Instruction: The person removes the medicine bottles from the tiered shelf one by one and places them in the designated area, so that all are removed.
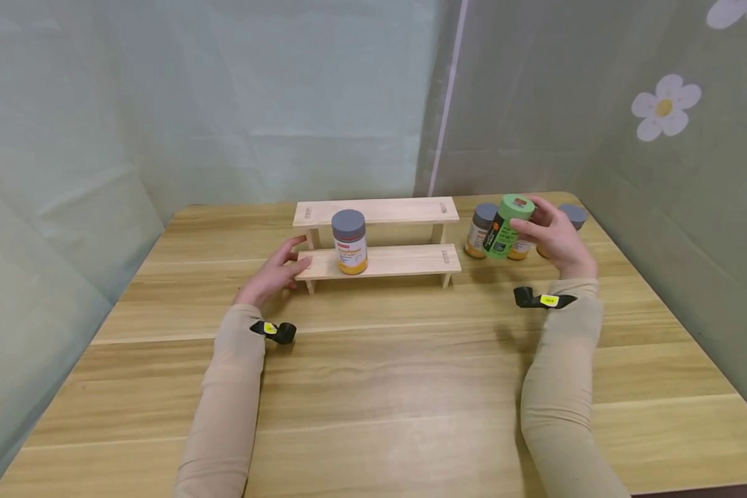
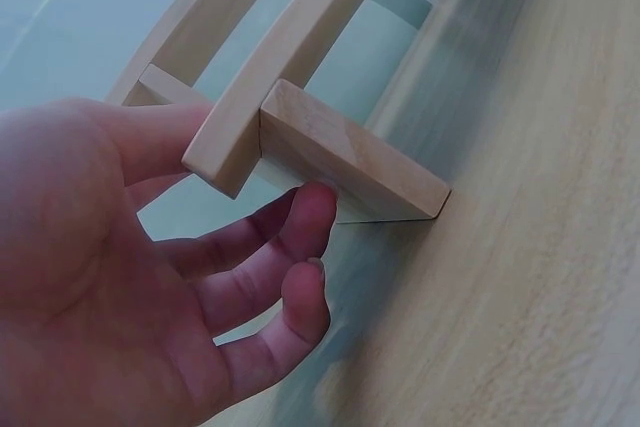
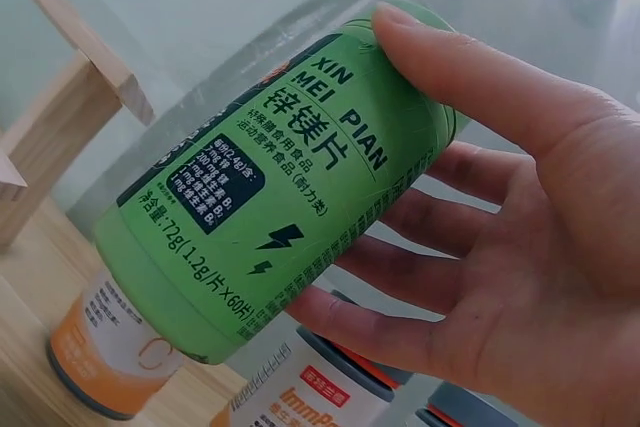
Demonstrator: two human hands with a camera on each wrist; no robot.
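My right hand [image 1: 563, 238] grips a green supplement bottle [image 3: 270, 177] near its lid, thumb on one side and fingers on the other. Tilted, the bottle overlaps the grey-lidded jars on the right in the head view. My left hand [image 1: 274, 273] holds the left end of the lower board of a two-step wooden rack [image 1: 404, 260]. From the left wrist, its fingers [image 2: 310, 217] show curled beside the rack's leg [image 2: 350, 152]. One grey-lidded jar [image 1: 351, 242] with a white and orange label stands upright on the lower step, left of its middle.
Grey-lidded jars, one [image 1: 481, 232] left of the green bottle and another [image 1: 574, 216] behind my right hand, stand on the wooden table [image 1: 386, 387] right of the rack. The rack's upper board [image 1: 398, 209] bears nothing. A pale curtain [image 1: 274, 104] hangs behind the table.
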